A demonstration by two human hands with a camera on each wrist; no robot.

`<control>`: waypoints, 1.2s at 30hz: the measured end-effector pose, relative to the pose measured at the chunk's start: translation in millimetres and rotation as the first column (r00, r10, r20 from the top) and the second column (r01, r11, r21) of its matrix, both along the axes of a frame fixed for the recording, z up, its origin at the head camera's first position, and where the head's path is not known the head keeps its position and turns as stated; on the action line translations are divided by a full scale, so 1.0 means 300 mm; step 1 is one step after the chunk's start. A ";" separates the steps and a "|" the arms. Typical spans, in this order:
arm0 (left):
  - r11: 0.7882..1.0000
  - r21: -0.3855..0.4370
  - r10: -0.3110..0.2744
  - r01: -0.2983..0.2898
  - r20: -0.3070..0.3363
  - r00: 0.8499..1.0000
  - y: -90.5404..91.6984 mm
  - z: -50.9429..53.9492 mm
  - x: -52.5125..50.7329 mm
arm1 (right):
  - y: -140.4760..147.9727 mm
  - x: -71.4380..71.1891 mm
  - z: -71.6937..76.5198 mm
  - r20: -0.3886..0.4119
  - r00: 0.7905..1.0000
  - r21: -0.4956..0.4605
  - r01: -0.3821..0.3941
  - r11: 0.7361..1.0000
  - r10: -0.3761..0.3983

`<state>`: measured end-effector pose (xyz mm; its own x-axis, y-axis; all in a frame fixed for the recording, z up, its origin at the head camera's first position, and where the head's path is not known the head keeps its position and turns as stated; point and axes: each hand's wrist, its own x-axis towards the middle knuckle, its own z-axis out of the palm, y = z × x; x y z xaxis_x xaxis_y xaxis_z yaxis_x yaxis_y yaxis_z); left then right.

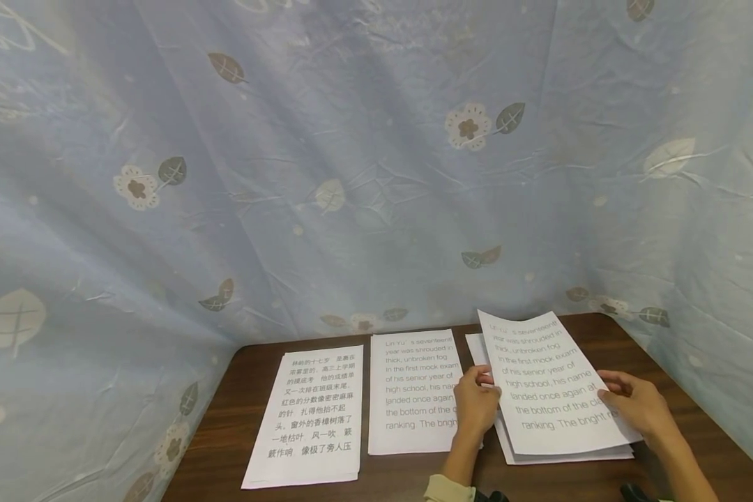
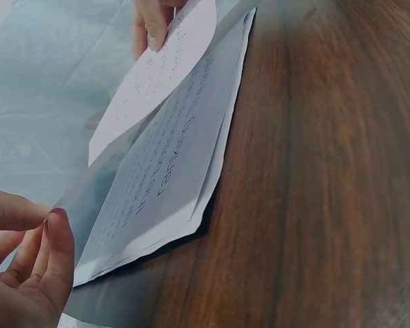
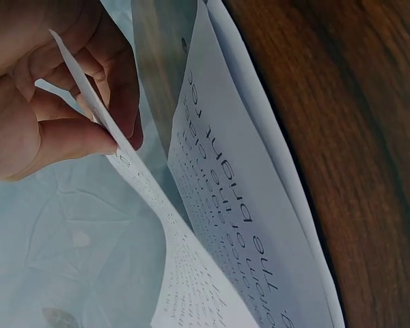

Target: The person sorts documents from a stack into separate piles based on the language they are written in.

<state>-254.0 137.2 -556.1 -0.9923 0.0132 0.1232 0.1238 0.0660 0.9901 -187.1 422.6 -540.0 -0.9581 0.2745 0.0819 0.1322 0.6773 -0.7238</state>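
A printed sheet of paper (image 1: pixel 527 369) with English text is raised at a tilt above a stack of similar sheets (image 2: pixel 171 164) on the right of the table. My left hand (image 1: pixel 479 404) pinches its left edge between thumb and fingers. At the opposite edge, my right hand (image 1: pixel 636 403) grips the paper, thumb on the printed face and fingers behind. The right wrist view shows this raised sheet (image 3: pixel 160 201) bowed and apart from the stack near that hand. The sheet hides most of the stack in the head view.
Left of my left hand lies another stack of English pages (image 1: pixel 414 439). Farther left is a stack with Chinese text (image 1: pixel 320 418), its edges slightly uneven. All rest on a dark wooden table (image 1: pixel 226 425), with a patterned blue curtain (image 1: pixel 376 209) behind and at both sides.
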 end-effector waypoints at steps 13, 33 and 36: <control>0.999 -0.043 -0.011 0.012 0.019 1.000 0.008 -0.030 -0.009 | -0.003 -0.012 -0.017 0.022 1.000 0.026 -0.019 0.999 0.018; 0.989 -0.150 -0.016 0.016 0.000 1.000 -0.049 -0.011 -0.010 | -0.042 -0.037 -0.012 -0.004 0.999 0.162 -0.043 0.986 0.044; 0.989 -0.145 -0.029 0.028 -0.003 1.000 -0.061 -0.012 -0.008 | -0.059 -0.040 -0.012 -0.013 0.999 0.156 -0.048 0.987 0.051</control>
<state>-256.3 119.0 -559.8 -0.9906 0.0594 0.1231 0.1328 0.2049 0.9697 -199.0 404.8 -543.6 -0.9683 0.2093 0.1362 0.0843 0.7873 -0.6108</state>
